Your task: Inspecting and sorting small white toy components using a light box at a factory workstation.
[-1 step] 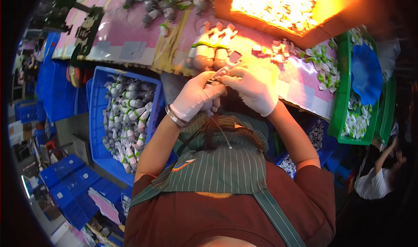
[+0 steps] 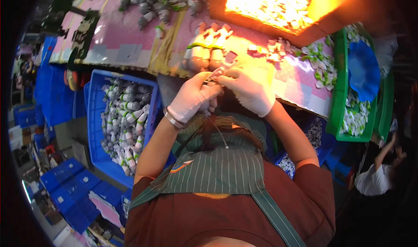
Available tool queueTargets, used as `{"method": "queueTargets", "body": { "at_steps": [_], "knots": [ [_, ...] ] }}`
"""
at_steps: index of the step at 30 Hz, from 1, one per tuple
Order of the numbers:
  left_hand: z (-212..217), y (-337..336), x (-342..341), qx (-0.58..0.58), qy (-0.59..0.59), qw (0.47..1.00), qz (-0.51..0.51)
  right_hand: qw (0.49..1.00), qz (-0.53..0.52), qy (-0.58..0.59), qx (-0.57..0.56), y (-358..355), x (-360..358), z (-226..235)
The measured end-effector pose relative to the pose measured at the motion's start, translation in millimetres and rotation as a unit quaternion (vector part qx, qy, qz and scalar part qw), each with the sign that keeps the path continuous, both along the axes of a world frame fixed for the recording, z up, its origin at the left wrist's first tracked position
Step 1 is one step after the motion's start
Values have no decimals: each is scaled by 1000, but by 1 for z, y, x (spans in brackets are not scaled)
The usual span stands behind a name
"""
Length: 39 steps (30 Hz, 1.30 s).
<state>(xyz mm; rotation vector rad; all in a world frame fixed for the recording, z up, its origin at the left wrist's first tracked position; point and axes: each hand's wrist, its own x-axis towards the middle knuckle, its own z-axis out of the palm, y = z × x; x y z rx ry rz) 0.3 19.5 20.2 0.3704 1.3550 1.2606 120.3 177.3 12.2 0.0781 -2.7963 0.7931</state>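
Both my hands wear white gloves and meet at the table's near edge. My left hand (image 2: 190, 96) is closed around a small grey plastic figure (image 2: 205, 106), mostly hidden by the fingers. From its lower end a thin pale cord (image 2: 219, 133) with a small tip hangs over my apron. A pale pink plastic piece (image 2: 225, 64) sticks up above the left fingertips. My right hand (image 2: 249, 89) pinches at this piece's near end, its thumb and fingers pressed together. Just beyond stand several grey-and-white figures (image 2: 201, 53) with green collars and pink tops, side by side.
A brightly lit carton (image 2: 261, 22) of small parts sits at the far side. Loose pink parts (image 2: 276, 50) and white-green parts (image 2: 320, 64) lie right of centre. A blue crate (image 2: 96, 129) of figures stands left, a green crate (image 2: 338, 116) right. Another person (image 2: 376, 177) is at far right.
The whole view has shifted slightly. The pink piece above my left fingertips shows a little more plainly; both hands keep their hold.
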Motion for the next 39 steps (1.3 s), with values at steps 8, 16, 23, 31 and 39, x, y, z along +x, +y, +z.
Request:
{"method": "queueTargets", "body": {
  "at_steps": [8,16,23,31,39],
  "knots": [
    [-10,10,5,26,31,999,31,919,-343,187,-55,71,47,-34],
    [-8,11,10,33,-8,997,64,891,-430,3,147,142,66,-58],
    [-9,12,9,47,-23,993,104,860,-377,127,-318,76,53,-43],
    [-14,11,12,112,150,970,156,905,-226,29,-358,-26,-5,-16],
    [-10,-8,4,72,25,981,176,965,-174,133,-147,-28,-17,-12]
  ]
}}
